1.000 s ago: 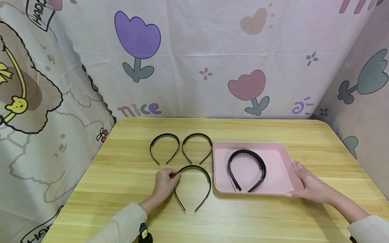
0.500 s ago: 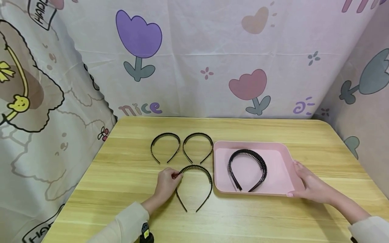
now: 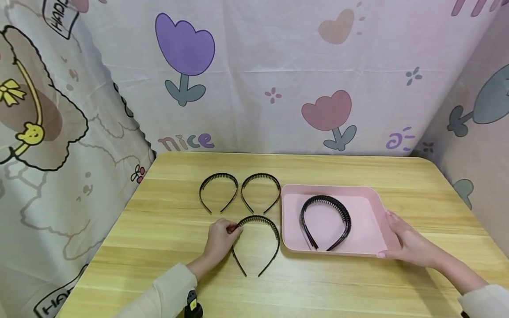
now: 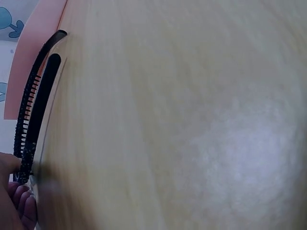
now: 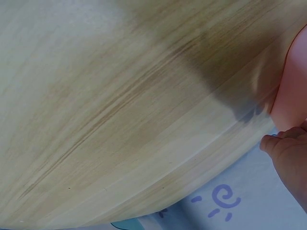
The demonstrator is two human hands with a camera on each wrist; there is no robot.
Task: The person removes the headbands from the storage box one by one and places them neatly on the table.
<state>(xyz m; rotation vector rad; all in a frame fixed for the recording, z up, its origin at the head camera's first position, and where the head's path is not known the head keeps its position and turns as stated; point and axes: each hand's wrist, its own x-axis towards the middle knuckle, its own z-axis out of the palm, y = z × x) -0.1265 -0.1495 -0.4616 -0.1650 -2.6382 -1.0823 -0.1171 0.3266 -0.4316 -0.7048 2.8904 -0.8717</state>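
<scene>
Hairband [image 3: 261, 218] lies on the bench [image 3: 159, 221] just left of the tray [image 3: 370, 221], its arch pointing to the far edge, both tips the opposite way, long axis running front to back. Left hand [image 3: 220, 240] pinches the arch's left side, grip closed on it. Right hand [image 3: 411, 243] clasps the tray's right end; inside lies a stack of hairbands [image 3: 332, 202] (how many is unclear), arched nearly the same way.

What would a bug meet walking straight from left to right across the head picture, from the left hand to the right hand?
Left hand → the headband it pinches → pink tray with more headbands in it → right hand.
</scene>
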